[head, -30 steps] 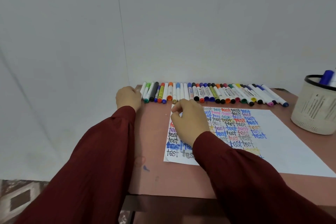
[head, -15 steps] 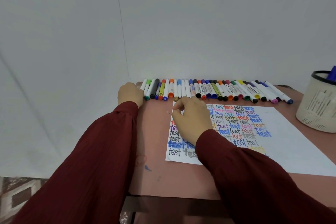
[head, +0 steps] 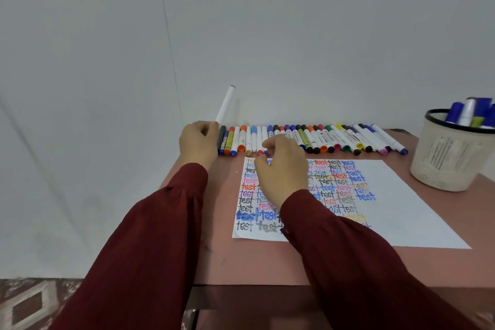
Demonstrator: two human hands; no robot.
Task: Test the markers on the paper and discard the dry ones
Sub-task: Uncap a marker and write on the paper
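a: where is the marker you're testing?

b: the white marker point(head: 225, 104) is lifted clear of the table point(head: 254, 262), at the left end of the row of markers point(head: 321, 139). your left hand point(head: 199, 142) grips its lower end, fingers curled round it. its long axis tilts up and away toward the wall point(head: 294, 35), free end highest. a bit of red shows at your fingers, likely the cap.

a: and your other hand?

b: your right hand point(head: 284, 169) is over the top left corner of the paper point(head: 401, 209), just right of the left hand. its fingers are curled, thumb and forefinger close together by the row's caps. i can't tell if they pinch anything.

a: what does the next move turn on?

b: my guess is uncapping. the marker lies left of and beyond your right fingers, so either the right hand reaches left or the left hand swings the barrel down to it.

a: room?

b: the table's left edge is just beside your left hand. the written words fill the paper's left part, and its right part is blank. the basket point(head: 450, 163), with markers in it, stands at the far right, well apart. a dry marker must cross the row or the paper to get there.
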